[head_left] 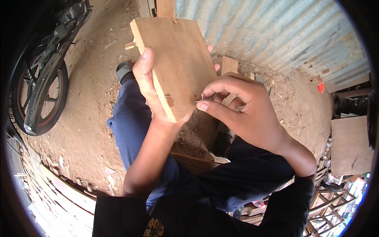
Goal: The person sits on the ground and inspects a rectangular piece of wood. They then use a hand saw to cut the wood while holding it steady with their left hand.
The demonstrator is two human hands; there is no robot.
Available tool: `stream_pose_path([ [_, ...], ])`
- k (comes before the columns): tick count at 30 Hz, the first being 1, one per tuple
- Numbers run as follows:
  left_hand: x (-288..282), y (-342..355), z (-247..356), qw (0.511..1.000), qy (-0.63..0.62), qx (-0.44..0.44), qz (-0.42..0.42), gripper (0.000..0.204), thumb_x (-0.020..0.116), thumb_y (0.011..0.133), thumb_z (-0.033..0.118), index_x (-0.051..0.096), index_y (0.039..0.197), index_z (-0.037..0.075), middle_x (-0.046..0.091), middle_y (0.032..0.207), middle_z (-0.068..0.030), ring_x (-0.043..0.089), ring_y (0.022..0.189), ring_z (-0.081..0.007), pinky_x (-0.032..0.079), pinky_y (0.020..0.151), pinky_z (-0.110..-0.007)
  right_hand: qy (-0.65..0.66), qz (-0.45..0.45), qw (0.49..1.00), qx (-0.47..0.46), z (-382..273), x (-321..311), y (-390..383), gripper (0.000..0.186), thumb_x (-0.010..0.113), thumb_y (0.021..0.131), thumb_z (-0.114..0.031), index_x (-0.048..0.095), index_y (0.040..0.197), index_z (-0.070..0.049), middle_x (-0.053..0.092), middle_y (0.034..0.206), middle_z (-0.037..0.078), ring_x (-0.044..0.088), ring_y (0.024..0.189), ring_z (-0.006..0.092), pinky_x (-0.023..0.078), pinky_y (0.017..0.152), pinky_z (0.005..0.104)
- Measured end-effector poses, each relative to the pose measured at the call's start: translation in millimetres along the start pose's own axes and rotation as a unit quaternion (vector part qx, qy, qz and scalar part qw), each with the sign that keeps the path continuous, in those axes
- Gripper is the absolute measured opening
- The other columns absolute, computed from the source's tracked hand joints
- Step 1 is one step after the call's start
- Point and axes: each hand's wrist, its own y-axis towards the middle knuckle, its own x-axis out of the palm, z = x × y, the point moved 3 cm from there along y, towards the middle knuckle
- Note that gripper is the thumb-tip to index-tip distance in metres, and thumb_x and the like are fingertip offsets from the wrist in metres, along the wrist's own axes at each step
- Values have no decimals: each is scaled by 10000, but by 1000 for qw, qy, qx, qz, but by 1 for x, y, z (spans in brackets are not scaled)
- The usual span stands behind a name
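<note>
Item one: wooden board [177,63], flat and rectangular, pale along its left edge. A dark recess is noted in that edge near the lower left corner, and a small notch in the top edge. The board is held tilted, raised above the earth floor [92,83], by the left hand [148,81]; the thumb is laid along the left edge, and fingertips show past the right edge, the grip being spread across the board's width.

Item two: metal fastener [203,96], small and dark, exact kind not discernible. It is held beside the board's lower right corner between the thumb and index finger of the right hand [252,104], pinched almost together; whether the board is touched by it cannot be told.

Surroundings: motorcycle [43,91] at the floor's left edge; corrugated metal sheeting [260,35] along the far right edge.

Risks, as judged: the fastener could be dropped through so slight a pinch and lost among the floor's debris; its alignment could be spoiled if the unsupported board were rocked; the wood could be split by force applied near its corner.
</note>
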Motion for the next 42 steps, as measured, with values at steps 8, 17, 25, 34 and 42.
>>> stream_pose_path([
  [8,13,-8,3,980,154,116,52,923,651,762,512,330,1430,-38,505,1290,-221,524,1155,-295,430,1009,-436,264,-64,932,239,15,7,4,188,671,930,-123,637,1053,14,607,988,14,571,919,84,468,774,236],
  [17,6,-6,6,981,142,128,38,927,653,768,512,322,1434,-41,487,1324,-207,497,1214,-291,408,1049,-428,262,-23,949,175,12,15,7,120,648,935,-54,572,1008,4,506,1207,51,549,1018,96,468,866,259],
  [25,6,-5,7,989,107,88,41,856,627,796,544,384,1387,-26,513,1249,-191,530,1076,-278,448,954,-415,158,-5,987,1,19,22,9,138,658,926,-54,565,1015,-7,487,1212,63,525,1077,118,470,879,264],
  [34,5,-6,12,958,209,119,154,812,511,832,611,444,1323,-32,575,1160,-208,610,1007,-299,532,834,-417,155,-48,981,110,15,15,19,199,694,907,-101,636,1052,24,577,1221,76,574,1028,124,479,861,277],
  [42,-3,-3,10,947,247,122,165,805,550,810,612,463,1319,-5,578,1136,-195,595,938,-278,519,803,-394,308,-83,917,240,27,21,22,233,681,899,-110,646,1066,50,633,1108,82,578,929,112,467,777,255],
])
